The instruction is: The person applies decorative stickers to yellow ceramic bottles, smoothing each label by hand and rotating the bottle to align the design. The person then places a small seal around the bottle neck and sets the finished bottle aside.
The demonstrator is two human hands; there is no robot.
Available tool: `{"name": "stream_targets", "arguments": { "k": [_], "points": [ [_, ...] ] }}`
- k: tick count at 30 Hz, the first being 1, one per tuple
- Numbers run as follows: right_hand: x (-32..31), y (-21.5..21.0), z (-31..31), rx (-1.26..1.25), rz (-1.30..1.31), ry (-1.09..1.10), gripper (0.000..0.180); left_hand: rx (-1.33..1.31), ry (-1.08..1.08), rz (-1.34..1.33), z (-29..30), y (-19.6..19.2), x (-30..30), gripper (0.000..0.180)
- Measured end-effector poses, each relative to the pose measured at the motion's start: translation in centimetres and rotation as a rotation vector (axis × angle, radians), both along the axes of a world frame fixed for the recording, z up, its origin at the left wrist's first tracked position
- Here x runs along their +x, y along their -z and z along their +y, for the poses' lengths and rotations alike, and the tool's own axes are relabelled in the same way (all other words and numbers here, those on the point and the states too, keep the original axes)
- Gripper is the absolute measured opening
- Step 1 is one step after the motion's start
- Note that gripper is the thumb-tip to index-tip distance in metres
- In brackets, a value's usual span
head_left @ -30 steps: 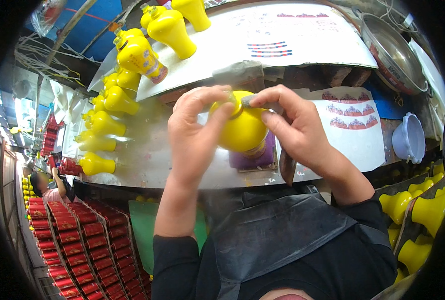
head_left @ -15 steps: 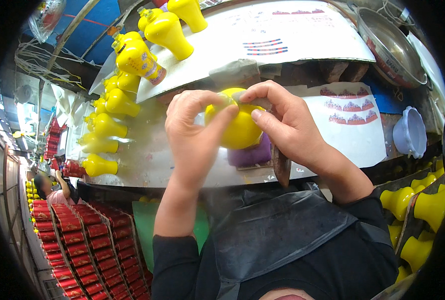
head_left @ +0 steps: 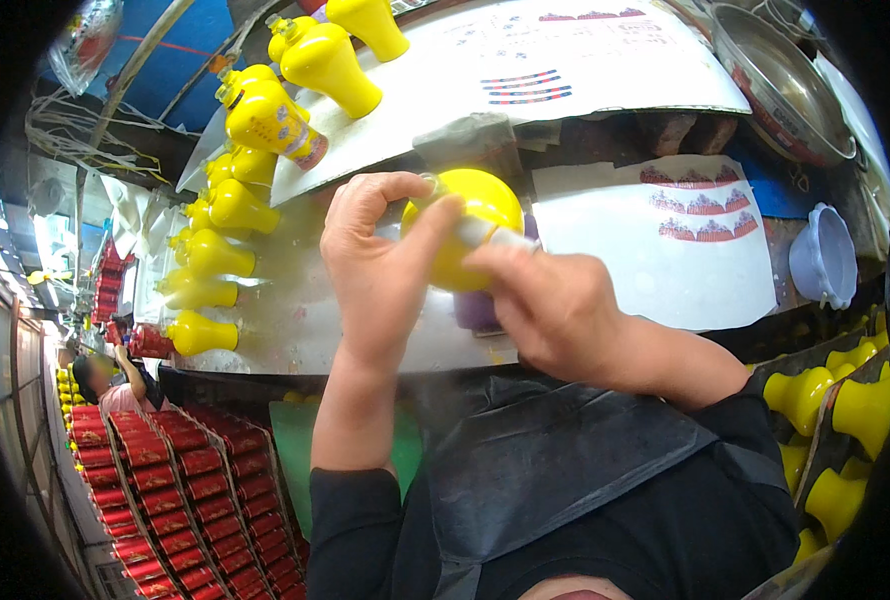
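Note:
My left hand (head_left: 380, 262) grips a round yellow vase-shaped piece (head_left: 470, 235) from its left side, thumb across the front. My right hand (head_left: 555, 305) presses a small white strip against the right side of the same yellow piece, fingers closed around it. The piece sits on a purple stand (head_left: 477, 308) that is mostly hidden behind my hands. Both hands are above the white worktable (head_left: 295, 320).
Several yellow vases (head_left: 220, 255) lie in a row on the table's left, one with a decal (head_left: 265, 118). White decal sheets (head_left: 705, 250) lie right, a metal bowl (head_left: 780, 70) and lilac cup (head_left: 823, 255) beyond. Red cylinders (head_left: 165, 480) fill racks lower left; more yellow vases (head_left: 845, 400) stand right. A person (head_left: 105, 385) sits far left.
My right hand has slid down from the top of the yellow piece to its right side, now pressing a white strip there. My left hand has kept its grip.

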State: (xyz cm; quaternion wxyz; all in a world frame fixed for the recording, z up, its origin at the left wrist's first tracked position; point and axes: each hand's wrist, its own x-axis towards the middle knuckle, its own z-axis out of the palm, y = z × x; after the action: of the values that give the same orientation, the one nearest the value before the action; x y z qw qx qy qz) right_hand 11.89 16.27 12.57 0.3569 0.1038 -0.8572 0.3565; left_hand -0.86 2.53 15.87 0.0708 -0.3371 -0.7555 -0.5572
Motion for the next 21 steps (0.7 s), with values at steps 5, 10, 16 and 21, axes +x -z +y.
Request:
{"name": "stream_targets", "arguments": {
  "k": [5, 10, 16, 21],
  "points": [
    [0.0, 0.4, -0.3, 0.052, -0.008, -0.017, 0.033, -0.115, 0.004, 0.087, -0.5, -0.7, 0.6, 0.016],
    [-0.6, -0.6, 0.7, -0.267, -0.039, -0.072, 0.026, 0.062, 0.09, -0.083, -1.3, -0.8, 0.8, 0.017],
    [-2.2, -1.7, 3.1, -0.638, -0.307, -0.287, 0.022, 0.131, 0.163, -0.207, -1.5, -0.4, 1.0, 0.021],
    [-3.1, -2.2, 3.6, -0.713, -0.448, -0.364, 0.023, -0.023, 0.113, 0.109, -1.2, 0.1, 0.6, 0.024]
  ]
}}
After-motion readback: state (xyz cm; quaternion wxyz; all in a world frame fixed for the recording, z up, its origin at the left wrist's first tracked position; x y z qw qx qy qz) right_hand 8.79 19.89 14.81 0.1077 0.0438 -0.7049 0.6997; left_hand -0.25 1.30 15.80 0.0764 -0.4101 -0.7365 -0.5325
